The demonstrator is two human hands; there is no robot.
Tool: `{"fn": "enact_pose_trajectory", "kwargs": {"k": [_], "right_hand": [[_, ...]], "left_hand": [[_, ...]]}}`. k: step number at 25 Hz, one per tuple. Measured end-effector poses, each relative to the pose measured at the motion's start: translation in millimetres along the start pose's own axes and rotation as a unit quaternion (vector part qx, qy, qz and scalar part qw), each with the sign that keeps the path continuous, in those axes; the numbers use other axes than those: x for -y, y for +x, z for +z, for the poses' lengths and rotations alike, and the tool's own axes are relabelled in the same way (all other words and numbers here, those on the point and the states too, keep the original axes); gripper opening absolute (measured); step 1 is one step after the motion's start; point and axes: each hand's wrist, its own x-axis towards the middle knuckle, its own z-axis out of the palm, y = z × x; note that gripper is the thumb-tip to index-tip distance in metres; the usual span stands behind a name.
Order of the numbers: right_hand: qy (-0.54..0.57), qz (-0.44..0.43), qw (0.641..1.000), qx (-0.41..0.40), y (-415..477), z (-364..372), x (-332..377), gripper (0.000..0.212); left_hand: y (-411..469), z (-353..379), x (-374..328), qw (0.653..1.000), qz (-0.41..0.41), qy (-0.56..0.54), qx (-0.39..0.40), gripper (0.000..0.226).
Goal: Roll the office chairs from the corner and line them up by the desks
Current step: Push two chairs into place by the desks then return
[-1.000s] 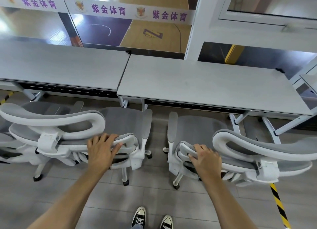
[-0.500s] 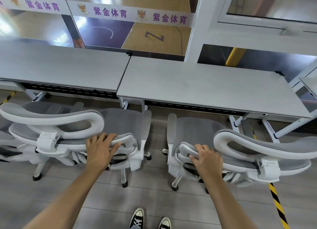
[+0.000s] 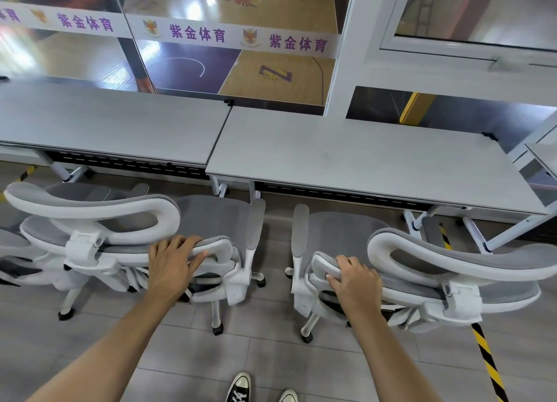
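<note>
The grey tiled floor (image 3: 289,368) carries two white-framed grey mesh office chairs (image 3: 217,220) (image 3: 340,229) on castors, white desk legs (image 3: 474,235), and yellow-black hazard tape (image 3: 488,362).

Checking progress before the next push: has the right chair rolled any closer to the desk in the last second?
Cannot tell. The right chair sits about where it was against the right desk edge; the small shift in frame matches the head camera's own movement.
</note>
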Motion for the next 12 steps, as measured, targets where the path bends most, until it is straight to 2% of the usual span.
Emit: {"fn": "enact_pose_trajectory", "kwargs": {"k": [5,12], "right_hand": [[0.000,0.030,0.999,0.030,1.9,-11.2,-6.4,0.029],[0.004,0.012,1.000,0.026,-10.4,-3.8,-13.8,0.033]], "left_hand": [[-2.0,-2.9,-2.3,1.000,-0.015,-0.021,0.004,0.028],[-4.2,-2.3,-4.0,0.999,-0.024,-0.027,0.003,0.028]]}}
